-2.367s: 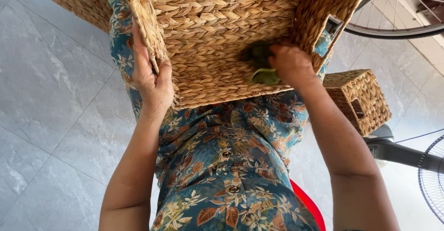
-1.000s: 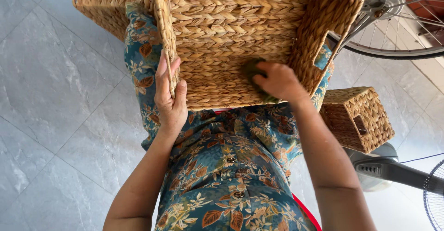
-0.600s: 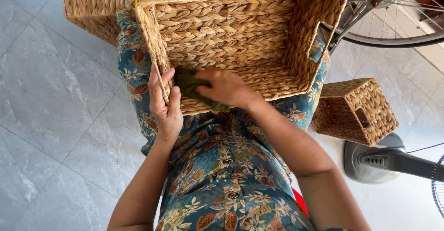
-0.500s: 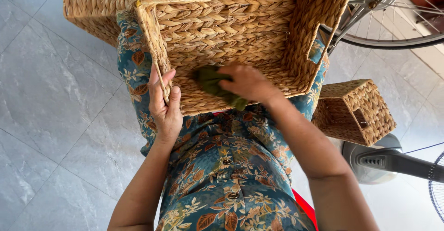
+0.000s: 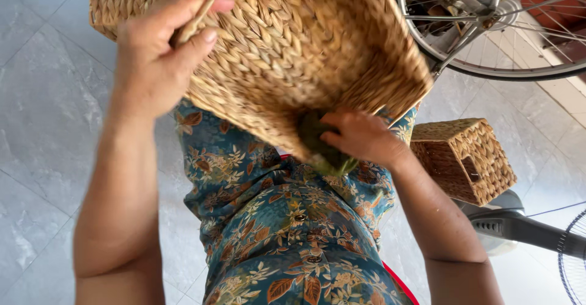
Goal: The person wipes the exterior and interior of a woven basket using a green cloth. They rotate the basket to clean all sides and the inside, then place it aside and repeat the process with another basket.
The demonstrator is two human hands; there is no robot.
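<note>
A large woven straw basket (image 5: 305, 42) is tipped up in front of me, its outer side and bottom facing the camera. My left hand (image 5: 162, 48) grips its rim at the upper left, fingers curled over the edge. My right hand (image 5: 360, 137) presses a crumpled green cloth (image 5: 320, 149) against the basket's lower edge. Below lies my lap in a blue floral garment (image 5: 287, 219).
A smaller woven basket (image 5: 464, 158) lies on its side on the grey tiled floor (image 5: 43, 128) at the right. A bicycle wheel (image 5: 488, 30) stands at the upper right. A floor fan's base and grille (image 5: 531, 232) sit at the lower right. Another woven basket (image 5: 122, 0) is behind, upper left.
The basket has been tilted up and turned, so its inside no longer shows. My right hand with the green cloth moved from inside the basket to its lower outer edge. My left hand shifted higher on the rim.
</note>
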